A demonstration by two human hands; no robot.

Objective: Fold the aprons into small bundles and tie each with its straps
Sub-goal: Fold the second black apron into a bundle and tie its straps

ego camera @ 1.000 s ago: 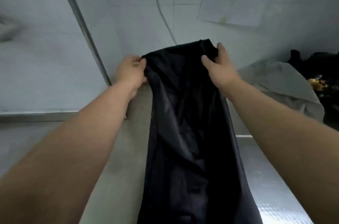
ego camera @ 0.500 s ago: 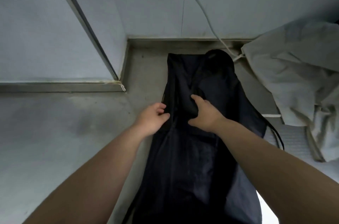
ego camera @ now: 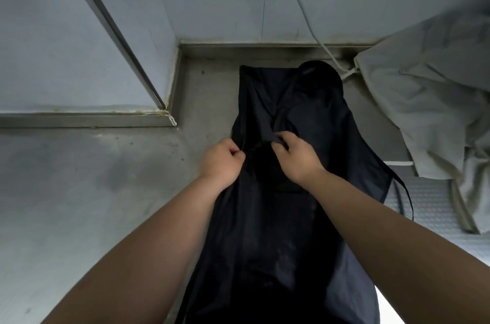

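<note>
Apron (ego camera: 278, 244) lies long on counter (ego camera: 119, 204), running from under my forearms to beyond my knuckles. My left hand (ego camera: 221, 162) pinches its left edge. My right hand (ego camera: 298, 158) pinches raised fold just beside, at mid-length. Progress, my judgement: early. Cloth narrowed lengthwise only; no bundle, no tie yet. Strap (ego camera: 407, 192) trails loose, right of my right wrist. Left: fold down short, wrap straps, knot. Grey cloth (ego camera: 429, 100) heaped far right; whether apron, cannot tell.
</note>
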